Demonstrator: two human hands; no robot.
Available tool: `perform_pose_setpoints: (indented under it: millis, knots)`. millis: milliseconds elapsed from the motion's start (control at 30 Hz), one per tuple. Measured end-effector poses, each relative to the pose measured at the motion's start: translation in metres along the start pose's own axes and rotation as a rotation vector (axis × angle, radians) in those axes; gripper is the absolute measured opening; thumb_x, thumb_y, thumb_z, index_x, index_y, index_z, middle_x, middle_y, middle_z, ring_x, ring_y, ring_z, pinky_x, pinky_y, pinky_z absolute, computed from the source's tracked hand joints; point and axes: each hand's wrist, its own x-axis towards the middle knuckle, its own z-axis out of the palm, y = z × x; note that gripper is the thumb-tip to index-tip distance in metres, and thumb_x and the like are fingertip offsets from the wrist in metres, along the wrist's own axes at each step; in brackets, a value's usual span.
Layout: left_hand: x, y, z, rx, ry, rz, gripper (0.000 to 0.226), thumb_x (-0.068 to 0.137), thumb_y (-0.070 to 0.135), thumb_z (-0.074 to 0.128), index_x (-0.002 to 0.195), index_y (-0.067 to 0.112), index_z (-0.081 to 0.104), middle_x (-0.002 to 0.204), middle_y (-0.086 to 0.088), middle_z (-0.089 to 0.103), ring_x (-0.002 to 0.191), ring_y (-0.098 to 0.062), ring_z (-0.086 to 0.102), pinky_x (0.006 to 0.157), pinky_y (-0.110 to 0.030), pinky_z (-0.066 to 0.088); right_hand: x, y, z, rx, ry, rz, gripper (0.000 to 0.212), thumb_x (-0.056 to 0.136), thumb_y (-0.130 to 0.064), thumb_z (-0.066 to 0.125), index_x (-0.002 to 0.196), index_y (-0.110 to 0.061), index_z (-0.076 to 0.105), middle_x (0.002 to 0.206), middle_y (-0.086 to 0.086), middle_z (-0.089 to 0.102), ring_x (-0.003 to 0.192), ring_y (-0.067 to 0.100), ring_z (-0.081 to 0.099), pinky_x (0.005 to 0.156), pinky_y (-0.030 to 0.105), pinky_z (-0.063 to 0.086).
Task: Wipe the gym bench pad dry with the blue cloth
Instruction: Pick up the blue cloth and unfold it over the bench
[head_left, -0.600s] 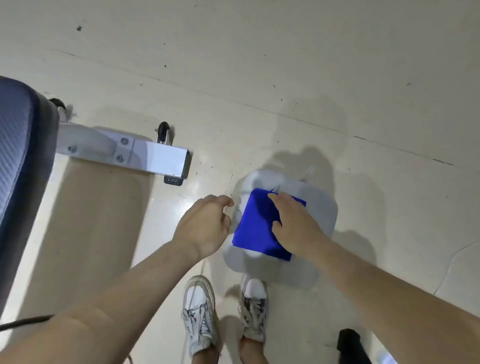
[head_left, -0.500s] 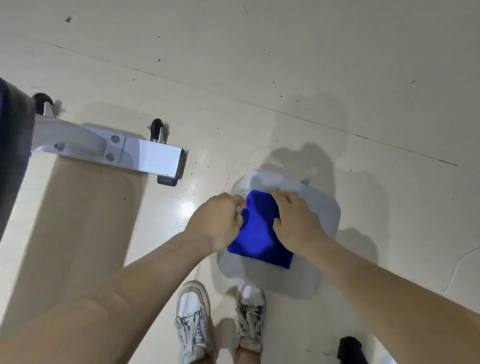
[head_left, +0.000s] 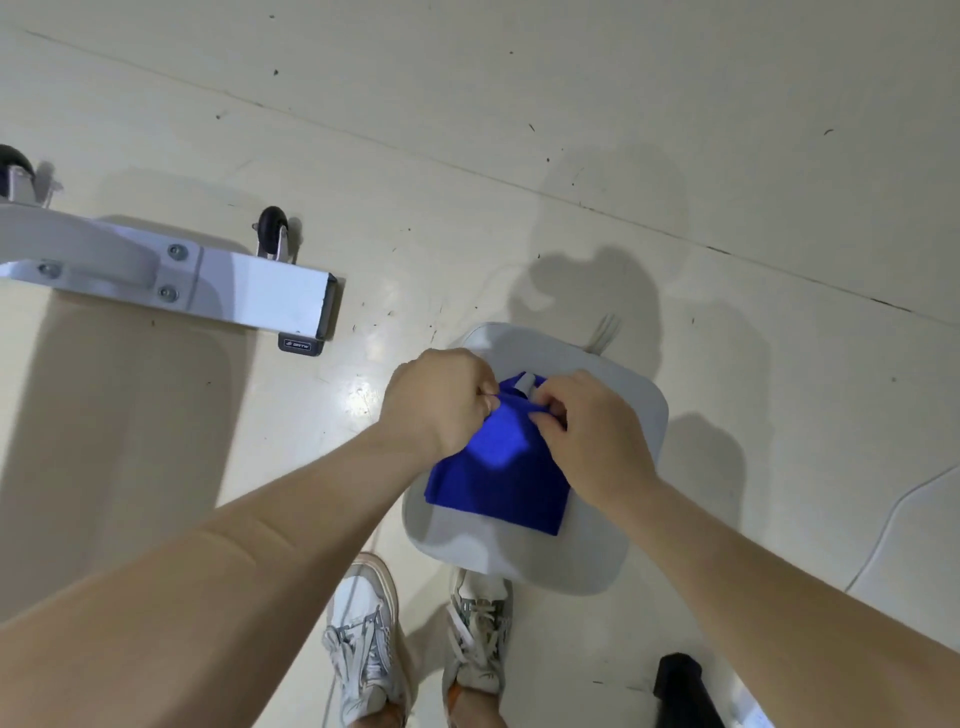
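The blue cloth (head_left: 498, 475) is a deep, plain blue, folded into a rough square, lying on a white stool seat (head_left: 613, 545) and covering its left half up to the far edge. At the cloth's far edge the left hand (head_left: 439, 397) and the right hand (head_left: 589, 434) pinch it from either side, fingers curled tight on the fabric. A white bench foot (head_left: 249, 291) stands well apart, left.

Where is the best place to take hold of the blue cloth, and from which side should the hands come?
Grip the far edge of the blue cloth, from above. That edge is bunched up off the white stool while the near part lies flat, so probably only there can fingers close around it. The left hand and right hand both pinch there.
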Motion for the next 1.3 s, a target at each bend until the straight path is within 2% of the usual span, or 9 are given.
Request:
perform_pose_setpoints:
  millis: [100, 200, 433, 600, 667, 767, 933, 1067, 1300]
  knots:
    - [-0.022, -0.001, -0.020, -0.401, -0.004, -0.136, 0.009, 0.080, 0.017, 0.073, 0.077, 0.025, 0.071, 0.082, 0.010, 0.069, 0.082, -0.008, 0.062, 0.071, -0.012, 0.044, -0.007, -0.008, -0.021, 0.055, -0.059, -0.117, 0.022, 0.088, -0.017, 0.064, 0.110, -0.018, 0.067, 0.085, -0.010, 0.053, 0.069, 0.011, 0.049, 0.070, 0.030, 0.049]
    - [-0.054, 0.005, -0.053, -0.689, -0.139, -0.098, 0.015, 0.082, 0.006, 0.071, 0.075, 0.019, 0.066, 0.077, 0.001, 0.070, 0.071, -0.009, 0.063, 0.069, -0.020, 0.050, -0.006, -0.028, -0.043, 0.052, -0.202, -0.180, 0.034, 0.083, -0.031, 0.058, 0.116, -0.031, 0.061, 0.085, -0.015, 0.050, 0.069, 0.004, 0.047, 0.078, 0.028, 0.038]
    - [-0.109, 0.010, -0.144, -1.028, -0.197, -0.063, 0.005, 0.082, 0.016, 0.061, 0.079, 0.018, 0.057, 0.062, -0.005, 0.062, 0.057, -0.020, 0.050, 0.063, -0.029, 0.043, 0.004, -0.076, -0.078, -0.219, -0.405, -0.332, 0.046, 0.079, -0.061, 0.034, 0.103, -0.043, 0.069, 0.125, -0.018, 0.051, 0.122, 0.010, 0.027, 0.087, 0.033, 0.015]
    - [-0.145, 0.002, -0.201, -1.061, 0.016, -0.081, 0.008, 0.088, 0.019, 0.056, 0.081, 0.021, 0.053, 0.061, -0.006, 0.055, 0.058, -0.024, 0.050, 0.063, -0.034, 0.043, 0.001, -0.144, -0.107, 0.102, -0.311, -0.397, 0.041, 0.087, -0.043, 0.036, 0.115, -0.045, 0.066, 0.134, -0.017, 0.050, 0.120, 0.006, 0.038, 0.093, 0.031, 0.033]
    - [-0.162, -0.007, -0.224, -0.977, 0.112, -0.078, 0.008, 0.088, 0.025, 0.054, 0.080, 0.026, 0.052, 0.061, -0.004, 0.055, 0.058, -0.023, 0.051, 0.061, -0.034, 0.040, 0.000, -0.180, -0.117, 0.290, -0.271, -0.400, 0.036, 0.086, -0.032, 0.041, 0.102, -0.028, 0.073, 0.100, -0.010, 0.065, 0.095, 0.004, 0.050, 0.077, 0.021, 0.042]
    - [-0.193, -0.018, -0.250, -0.795, 0.249, -0.100, 0.013, 0.098, 0.021, 0.049, 0.085, 0.022, 0.047, 0.053, 0.003, 0.051, 0.047, -0.014, 0.041, 0.051, -0.026, 0.033, -0.003, -0.227, -0.133, 0.547, -0.340, -0.261, 0.022, 0.088, -0.015, 0.049, 0.078, -0.006, 0.066, 0.061, -0.004, 0.044, 0.056, 0.009, 0.035, 0.052, 0.019, 0.029]
    - [-0.243, -0.044, -0.283, -0.909, 0.652, -0.302, 0.013, 0.098, 0.026, 0.047, 0.086, 0.025, 0.046, 0.066, -0.009, 0.042, 0.051, -0.018, 0.036, 0.049, -0.029, 0.031, 0.003, -0.284, -0.142, 0.398, -0.553, -0.343, 0.014, 0.090, -0.026, 0.064, 0.075, -0.025, 0.067, 0.058, -0.009, 0.047, 0.054, 0.006, 0.041, 0.055, 0.017, 0.033]
    - [-0.266, -0.071, -0.303, -1.049, 0.779, -0.345, 0.014, 0.099, 0.026, 0.047, 0.084, 0.026, 0.046, 0.069, -0.013, 0.046, 0.046, -0.023, 0.044, 0.040, -0.028, 0.034, 0.013, -0.319, -0.128, 0.126, -0.836, -0.242, 0.028, 0.084, -0.033, 0.070, 0.080, -0.007, 0.061, 0.064, 0.000, 0.046, 0.052, 0.014, 0.039, 0.053, 0.027, 0.033]
    - [-0.279, -0.138, -0.346, -1.152, 1.067, -0.340, 0.009, 0.098, 0.023, 0.049, 0.089, 0.025, 0.048, 0.060, -0.003, 0.050, 0.050, -0.017, 0.045, 0.046, -0.024, 0.036, 0.025, -0.395, -0.095, 0.209, -0.574, -0.206, 0.035, 0.088, -0.024, 0.065, 0.067, 0.001, 0.053, 0.057, 0.001, 0.038, 0.051, 0.013, 0.034, 0.052, 0.023, 0.028]
